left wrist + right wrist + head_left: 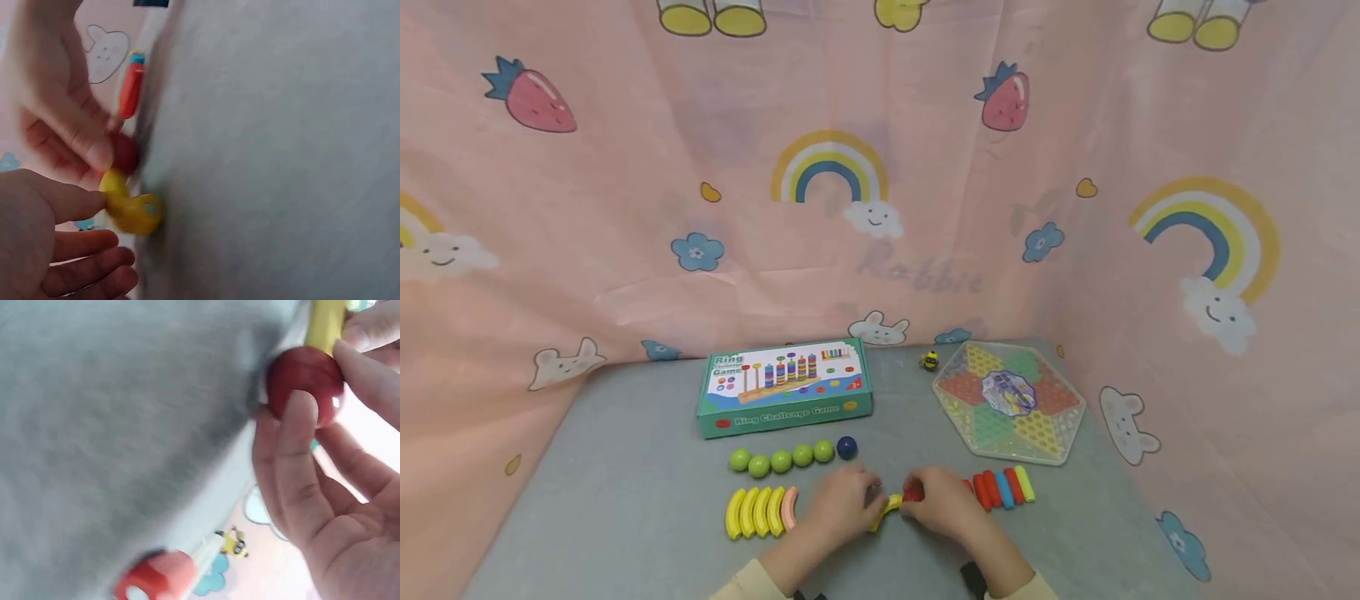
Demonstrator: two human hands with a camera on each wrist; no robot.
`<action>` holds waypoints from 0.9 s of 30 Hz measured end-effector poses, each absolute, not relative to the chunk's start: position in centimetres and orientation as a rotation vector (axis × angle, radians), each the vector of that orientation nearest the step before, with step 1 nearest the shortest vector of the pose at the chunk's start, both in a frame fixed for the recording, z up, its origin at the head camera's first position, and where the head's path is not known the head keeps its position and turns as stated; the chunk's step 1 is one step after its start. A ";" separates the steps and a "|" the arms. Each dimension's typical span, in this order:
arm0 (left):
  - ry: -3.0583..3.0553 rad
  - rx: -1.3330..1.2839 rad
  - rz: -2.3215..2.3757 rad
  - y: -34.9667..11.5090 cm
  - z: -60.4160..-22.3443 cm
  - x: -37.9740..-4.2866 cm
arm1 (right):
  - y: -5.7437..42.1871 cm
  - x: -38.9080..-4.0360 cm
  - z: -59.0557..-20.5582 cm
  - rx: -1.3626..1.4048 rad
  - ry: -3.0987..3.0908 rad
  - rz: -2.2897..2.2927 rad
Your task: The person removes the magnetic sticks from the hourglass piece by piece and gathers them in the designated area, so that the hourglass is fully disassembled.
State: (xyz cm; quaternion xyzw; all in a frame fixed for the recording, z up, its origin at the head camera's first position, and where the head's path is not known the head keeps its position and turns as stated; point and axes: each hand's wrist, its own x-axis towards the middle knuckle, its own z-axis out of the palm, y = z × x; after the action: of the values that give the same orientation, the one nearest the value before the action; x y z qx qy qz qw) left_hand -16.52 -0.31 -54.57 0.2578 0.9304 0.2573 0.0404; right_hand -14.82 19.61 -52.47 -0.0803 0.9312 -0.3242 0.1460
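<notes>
Between my hands is a yellow curved rod (891, 503), with a hole showing at one end in the left wrist view. My left hand (846, 504) pinches it by thumb and fingertip, the other fingers loosely bent. In the fingers of my right hand (946, 502) is a red ball (306, 384), partly hidden in the head view. The ball meets the upper end of the yellow rod (128, 203); whether they are joined I cannot tell. Just right of my right hand lies a row of short red, blue and yellow-green sticks (1003, 487).
Left of my left hand lie several yellow curved rods (756, 512) and a pink one (789, 507). Behind them run green balls (781, 461) and a dark blue ball (847, 447). Farther back are a game box (786, 417), a bee figure (929, 361) and a hexagonal star board (1045, 446).
</notes>
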 end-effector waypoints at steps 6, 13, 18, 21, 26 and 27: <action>2.815 0.691 0.889 0.2 -55.6 -15.8 | 19.5 -15.2 -53.2 -0.290 2.652 -0.978; 2.917 0.646 0.867 0.6 -56.0 -15.6 | 19.7 -15.4 -53.3 -0.297 2.619 -1.013; 2.904 0.626 0.886 -0.2 -55.8 -15.8 | 19.9 -15.5 -53.5 -0.304 2.608 -1.013; 2.782 0.731 0.914 -1.0 -55.2 -16.2 | 20.0 -15.7 -53.4 -0.288 2.595 -1.004; 2.588 0.932 0.747 -2.2 -54.4 -16.6 | 20.0 -15.8 -53.2 -0.282 2.589 -1.006; 2.569 0.947 0.713 -2.3 -54.4 -16.6 | 20.0 -15.8 -53.2 -0.285 2.592 -1.004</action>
State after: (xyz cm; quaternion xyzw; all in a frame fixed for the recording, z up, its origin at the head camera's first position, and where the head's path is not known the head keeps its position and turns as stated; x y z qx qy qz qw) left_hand -16.55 -2.27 -54.42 0.3306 0.8969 0.2491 0.1555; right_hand -15.83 20.05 -53.22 -0.1005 0.9137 -0.3540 0.1726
